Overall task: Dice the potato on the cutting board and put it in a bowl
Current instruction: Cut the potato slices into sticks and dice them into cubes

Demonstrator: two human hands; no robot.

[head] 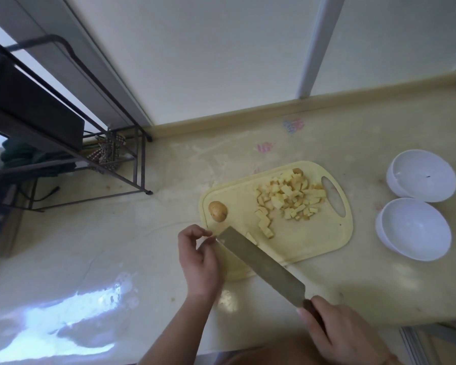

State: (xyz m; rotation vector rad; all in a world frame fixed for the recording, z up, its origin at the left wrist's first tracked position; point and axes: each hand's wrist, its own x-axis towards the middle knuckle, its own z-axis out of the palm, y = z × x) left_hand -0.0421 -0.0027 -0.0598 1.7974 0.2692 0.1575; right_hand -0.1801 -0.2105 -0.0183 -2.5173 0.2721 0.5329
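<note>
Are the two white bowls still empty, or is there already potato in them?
Empty. Both white bowls show bare insides; the diced potato still lies on the cutting board.

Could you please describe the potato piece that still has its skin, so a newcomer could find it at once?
Start at the pale yellow cutting board on the counter. The skin-on potato piece sits alone at the board's left end, away from the diced potato pile towards the handle hole. It is rounded and brown, unlike the pale cubes.
</note>
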